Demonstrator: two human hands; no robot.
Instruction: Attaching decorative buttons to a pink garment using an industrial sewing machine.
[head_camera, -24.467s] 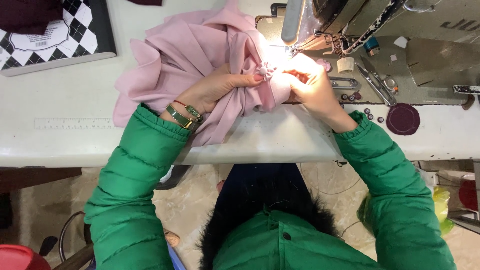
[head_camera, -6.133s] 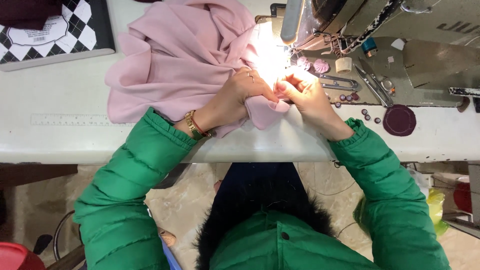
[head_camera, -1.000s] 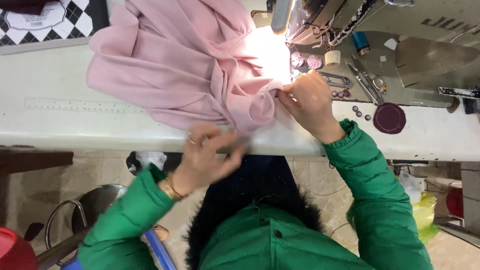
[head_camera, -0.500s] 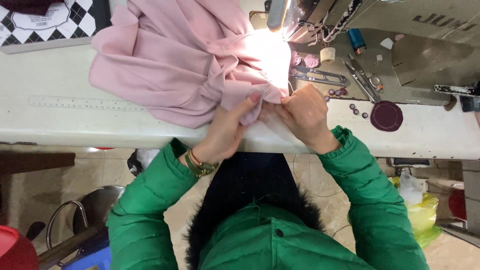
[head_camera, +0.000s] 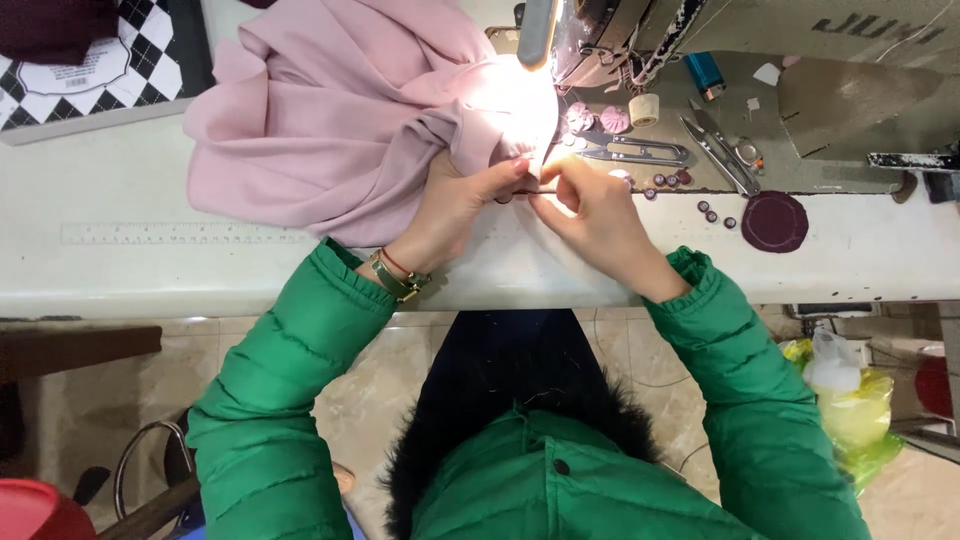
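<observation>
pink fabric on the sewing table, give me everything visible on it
The pink fabric is a soft, matte, pale pink woven cloth, bunched in loose folds and draped over the white table left of the sewing machine. Its right edge is gathered under the bright machine lamp, washed out there. The left hand grips that gathered edge; the right hand pinches it from the other side, fingertips meeting. No print or trim can be made out.

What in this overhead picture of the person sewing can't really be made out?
Head view only:
- Small thing pinched between left hand and right hand: too tiny, covered by fingertips.
- Pink draped fabric edge under the lamp: washed out by glare.
- Grey sewing machine: cut off by the top edge.
</observation>
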